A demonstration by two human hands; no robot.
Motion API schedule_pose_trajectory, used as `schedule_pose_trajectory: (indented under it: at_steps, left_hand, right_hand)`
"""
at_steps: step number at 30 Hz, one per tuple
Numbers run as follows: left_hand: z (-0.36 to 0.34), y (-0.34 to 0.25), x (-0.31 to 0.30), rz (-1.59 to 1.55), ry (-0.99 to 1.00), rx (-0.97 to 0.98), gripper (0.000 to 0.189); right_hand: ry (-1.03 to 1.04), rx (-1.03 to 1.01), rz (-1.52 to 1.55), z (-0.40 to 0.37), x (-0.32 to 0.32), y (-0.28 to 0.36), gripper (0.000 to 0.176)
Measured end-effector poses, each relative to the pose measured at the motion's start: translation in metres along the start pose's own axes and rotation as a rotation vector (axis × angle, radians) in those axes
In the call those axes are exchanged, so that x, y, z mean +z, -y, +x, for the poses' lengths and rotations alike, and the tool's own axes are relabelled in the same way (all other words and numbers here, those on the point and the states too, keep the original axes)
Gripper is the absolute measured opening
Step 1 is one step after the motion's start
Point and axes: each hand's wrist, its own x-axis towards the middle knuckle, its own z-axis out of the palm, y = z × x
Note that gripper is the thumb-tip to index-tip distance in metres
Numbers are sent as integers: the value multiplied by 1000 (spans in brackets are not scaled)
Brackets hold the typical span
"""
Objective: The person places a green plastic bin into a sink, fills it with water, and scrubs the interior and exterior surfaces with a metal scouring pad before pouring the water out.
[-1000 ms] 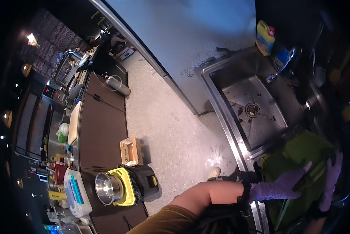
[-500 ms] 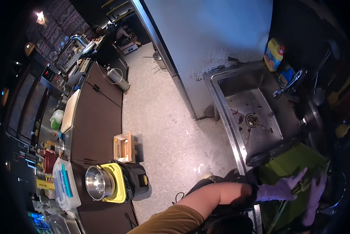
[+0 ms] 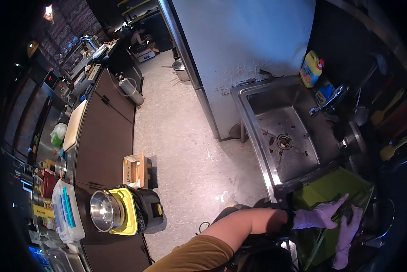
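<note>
Both of my hands wear pale purple gloves over a green plastic tub (image 3: 310, 195) beside the sink basin. My left hand (image 3: 323, 215), below a brown sleeve, reaches across the tub with its fingers spread apart. Close to it, my right hand (image 3: 349, 229) is bent around a small dark thing (image 3: 346, 212) between the two hands, whose kind I cannot make out. A thin pale green edge runs across the tub under my left hand. Shadow hides the tub's far side.
The steel sink (image 3: 298, 131) holds food scraps round its drain, below a tap (image 3: 325, 102). A yellow detergent bottle (image 3: 311, 69) stands at its corner. Across the floor are a yellow-rimmed bin (image 3: 130, 213), a steel pot (image 3: 104, 211) and a Corona box (image 3: 135, 171). Another person (image 3: 139, 38) crouches far back.
My right hand has moved left and up, nearer my left hand. The green piece seen between my hands earlier now shows only as something dark. The whole view has shifted slightly.
</note>
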Motion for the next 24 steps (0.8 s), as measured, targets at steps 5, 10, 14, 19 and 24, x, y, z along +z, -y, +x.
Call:
schedule_pose_trajectory:
  at_steps: [5,10,14,19,24]
  left_hand:
    - [0,-4,1,30,-16,-6,110]
    - [0,-2,3,27,2,-41,109]
    - [-2,-6,-4,29,37,-42,108]
    - [3,5,3,67,26,-11,109]
    - [-5,-15,-14,44,69,-45,110]
  right_hand:
    - [-22,186,166,55,4,-58,45]
    - [-72,403,350,121,23,-140,46]
    - [-68,321,3,118,27,-132,46]
    - [-150,35,-53,64,4,-36,45]
    - [-114,-4,-25,0,-1,21,43]
